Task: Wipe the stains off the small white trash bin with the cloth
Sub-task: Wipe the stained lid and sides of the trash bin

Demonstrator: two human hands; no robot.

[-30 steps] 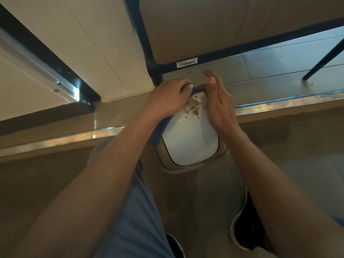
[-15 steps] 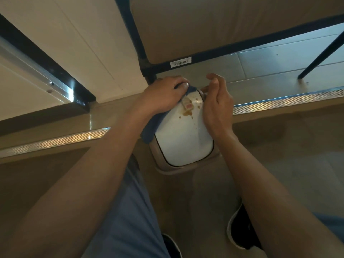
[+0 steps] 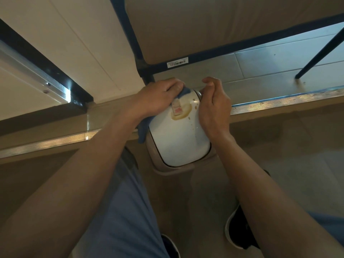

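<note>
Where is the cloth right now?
In the head view, the blue cloth sits left of centre, gripped by the left hand against the upper-left side of the white bin.

One bin [image 3: 178,140], one cloth [image 3: 144,130] (blue)
</note>
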